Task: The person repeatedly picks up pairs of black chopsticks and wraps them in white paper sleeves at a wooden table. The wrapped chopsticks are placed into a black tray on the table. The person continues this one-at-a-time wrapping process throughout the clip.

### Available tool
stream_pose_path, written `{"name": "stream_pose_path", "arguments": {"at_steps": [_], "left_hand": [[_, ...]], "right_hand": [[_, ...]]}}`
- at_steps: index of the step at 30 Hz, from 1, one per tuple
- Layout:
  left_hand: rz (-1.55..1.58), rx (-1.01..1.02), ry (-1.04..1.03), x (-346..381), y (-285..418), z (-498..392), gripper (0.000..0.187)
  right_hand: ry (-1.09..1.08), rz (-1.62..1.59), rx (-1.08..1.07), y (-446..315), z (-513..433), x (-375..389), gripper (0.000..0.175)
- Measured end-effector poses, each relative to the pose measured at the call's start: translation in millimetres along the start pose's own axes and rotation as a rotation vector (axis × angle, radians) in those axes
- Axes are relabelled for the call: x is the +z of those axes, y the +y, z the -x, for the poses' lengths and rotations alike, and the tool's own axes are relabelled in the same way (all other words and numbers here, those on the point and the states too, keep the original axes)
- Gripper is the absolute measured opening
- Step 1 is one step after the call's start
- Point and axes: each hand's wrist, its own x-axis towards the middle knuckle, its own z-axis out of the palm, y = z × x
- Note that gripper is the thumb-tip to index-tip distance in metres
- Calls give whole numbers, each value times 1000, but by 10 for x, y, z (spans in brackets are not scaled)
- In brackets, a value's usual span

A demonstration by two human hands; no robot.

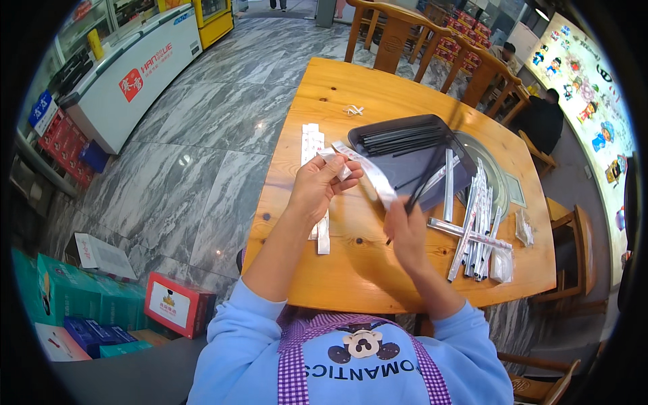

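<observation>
Between the thumb and fingers of my left hand is a small piece of white paper wrapper. My right hand, blurred, grips black chopsticks that point up and away over the tray. A long white paper sleeve slants between the hands, its near end at my right fingers; whether they pinch it too cannot be told. Beneath my left hand lie flat white paper sleeves. The dark plastic tray holds loose black chopsticks and some wrapped ones. Wrapped chopsticks lie heaped right of my right hand.
The wooden table has a round metal inset at the right. Clear plastic packets lie by the heap, and a twisted white strip lies far left. Wooden chairs line the far side. A seated person is beyond.
</observation>
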Motion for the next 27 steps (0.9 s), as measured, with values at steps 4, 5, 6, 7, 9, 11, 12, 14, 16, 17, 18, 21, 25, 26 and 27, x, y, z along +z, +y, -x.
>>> {"name": "stream_pose_path", "arguments": {"at_steps": [4,5,6,7,9,11,12,14,16,17,18,21,25,26,27], "left_hand": [[17,-5,-8,-13,-20,0,20],[-3,-28,5,-19,-26,3,20],[-24,-49,15,-30,-21,10,20],[-46,-63,23,-37,-13,15,20],[-69,-96,6,-43,4,34,17],[-106,-112,2,-35,13,47,16],[-86,-138,-11,-31,12,49,17],[-49,-233,-22,-23,-24,52,19],[15,-321,-25,-17,-115,48,24],[62,-368,-53,-22,-171,42,24],[119,-408,-87,-23,-234,29,24],[153,-463,-116,-28,-412,18,25],[-13,-316,-151,72,-499,90,23],[-179,-223,-173,88,-471,109,25],[-180,-149,-146,114,-471,128,22]], "right_hand": [[3,66,122,323,340,34,16],[4,99,64,351,360,7,17],[2,150,85,361,345,-20,19],[19,195,99,342,314,-58,21],[67,183,106,278,192,-75,21],[103,116,118,177,59,-73,21],[114,84,78,124,1,-70,21],[142,-65,116,43,-82,-63,20],[139,-265,86,17,-150,-53,18],[170,-248,125,20,-175,-60,18],[161,-268,132,42,-201,-60,17],[189,-112,132,139,-244,-47,17],[113,-59,99,207,-250,80,15],[152,15,150,200,-246,93,15],[138,71,105,203,-242,113,17]]}}
